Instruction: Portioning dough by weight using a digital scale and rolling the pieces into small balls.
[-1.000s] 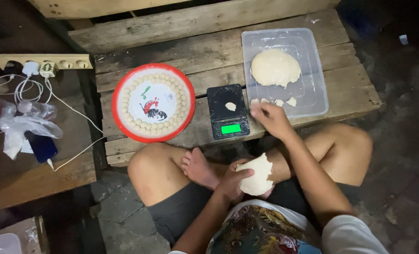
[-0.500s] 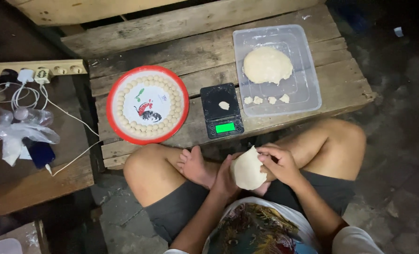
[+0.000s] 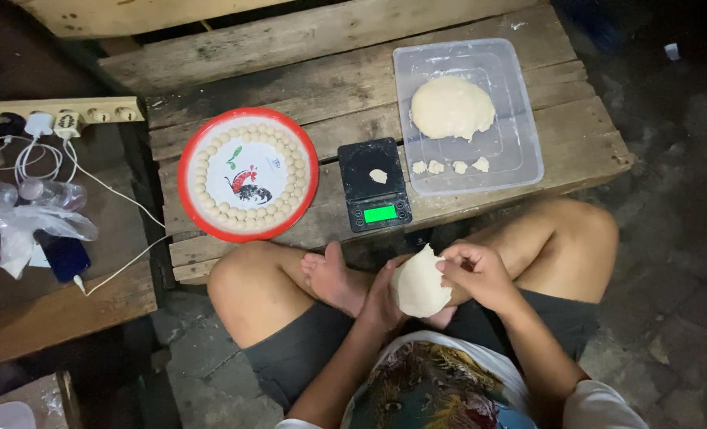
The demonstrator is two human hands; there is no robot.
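Observation:
I sit cross-legged before a low wooden pallet table (image 3: 306,71). My left hand (image 3: 379,294) cups a pale lump of dough (image 3: 419,284) over my lap. My right hand (image 3: 477,270) pinches the lump's upper right edge. A small black digital scale (image 3: 374,195) with a lit green display stands on the table's front edge, a small bit of dough (image 3: 378,175) on its platform. Left of it sits a round red-rimmed plate (image 3: 248,174) ringed with several small dough balls. A clear plastic tub (image 3: 520,151) at the right holds a big dough mound (image 3: 452,106) and several small pieces (image 3: 450,166).
A second wooden surface at the left carries a power strip (image 3: 67,114) with plugged chargers, white cables (image 3: 115,206), plastic bags (image 3: 32,226) and a dark blue object (image 3: 66,258). Rough concrete floor (image 3: 671,262) lies to the right.
My right hand left the scale area and came back to my lap, where it now pinches the dough lump held by my left hand. A small dough piece stays on the scale.

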